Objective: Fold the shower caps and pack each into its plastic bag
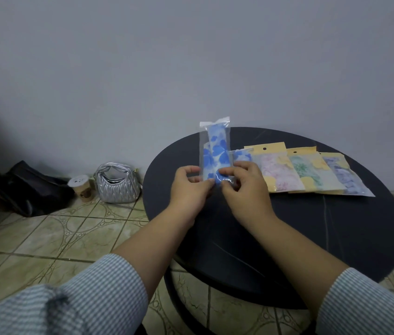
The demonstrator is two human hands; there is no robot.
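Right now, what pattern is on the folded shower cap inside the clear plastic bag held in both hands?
Blue flowers on a white ground, on the folded shower cap; it shows best in the head view.

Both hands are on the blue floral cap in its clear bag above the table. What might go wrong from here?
1. The blue floral shower cap bunches at the lower, open end of the clear plastic bag, where the right hand pinches it; it may slip back out.
2. The left hand holds only the bag's edge, so the thin film might crease or tear.
3. The packed shower-cap packets lie beside the right hand; a sweep may knock them across the round black table.
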